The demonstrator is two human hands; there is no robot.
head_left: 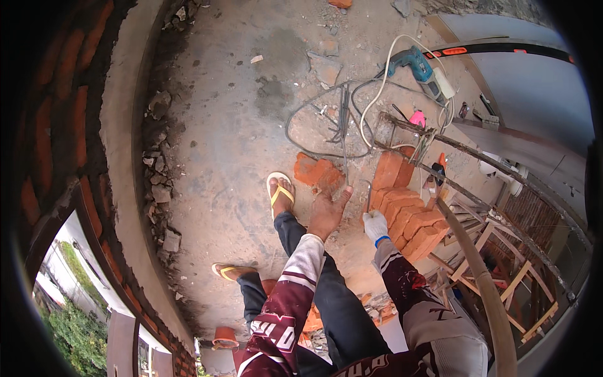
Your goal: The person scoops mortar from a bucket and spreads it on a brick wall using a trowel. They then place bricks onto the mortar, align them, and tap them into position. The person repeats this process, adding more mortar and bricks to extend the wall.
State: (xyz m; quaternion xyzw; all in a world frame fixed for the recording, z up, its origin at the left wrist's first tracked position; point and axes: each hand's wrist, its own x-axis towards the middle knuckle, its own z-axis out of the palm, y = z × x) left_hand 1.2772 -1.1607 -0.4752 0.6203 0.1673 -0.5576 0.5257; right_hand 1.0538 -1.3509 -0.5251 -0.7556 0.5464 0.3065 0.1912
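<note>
My bare left hand reaches forward above the floor, open, with its thumb spread from the fingers. Just beyond its fingertips lie broken orange brick pieces. A thin straight rod appears to end by the thumb; whether it touches is unclear. In a white glove, my right hand is closed around a thin metal rod with a hooked end, which points away from me. Stacked orange bricks stand right beside this hand.
Beyond my hands lie a bundle of thin dark rods, a looped cable and a teal power drill. A long black level lies far right. At right are a wooden pole and wooden frames. Rubble lines the left wall.
</note>
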